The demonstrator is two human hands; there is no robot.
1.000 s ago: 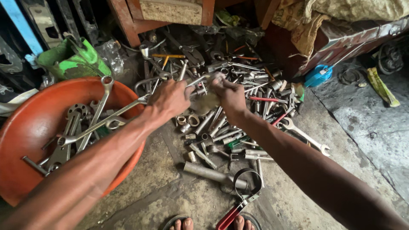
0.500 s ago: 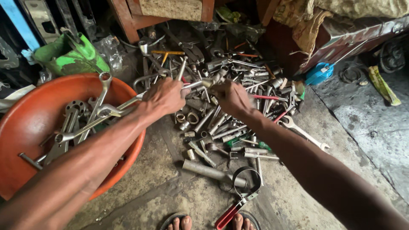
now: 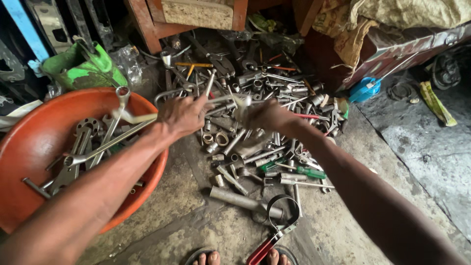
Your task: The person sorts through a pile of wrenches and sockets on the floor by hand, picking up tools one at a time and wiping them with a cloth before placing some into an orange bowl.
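hovering over the pile of loose tools (image 3: pixel 255 132) on the concrete floor (image 3: pixel 196 230), both hands now sit higher and further left than half a second ago, when they were pressed low into the heap. the left hand (image 3: pixel 184 115) has lifted clear and swung toward the orange basin (image 3: pixel 29 147); its fingers are curled narrow around a slim metal spanner (image 3: pixel 223 99), whose shaft runs rightward from the fist. the right hand (image 3: pixel 262 115) has come up beside it, fingers closed on the other end of that same bright piece, though motion blur makes it hard to tell whether it grips one tool or two. so the spanner is off the floor, held between the two hands above the near-left edge of the pile, just right of the basin rim.

the basin already holds several long wrenches (image 3: pixel 93 142) lying crosswise. judging from the lift and the leftward drift, a picked tool is being carried out of the heap toward the sorted ones. near the person's feet lie a steel pipe (image 3: pixel 240 198) and a red-handled strap wrench (image 3: pixel 274 225); a green-handled screwdriver (image 3: pixel 299 171) lies to the right, and a green bag (image 3: pixel 83 66) stands at the far left.
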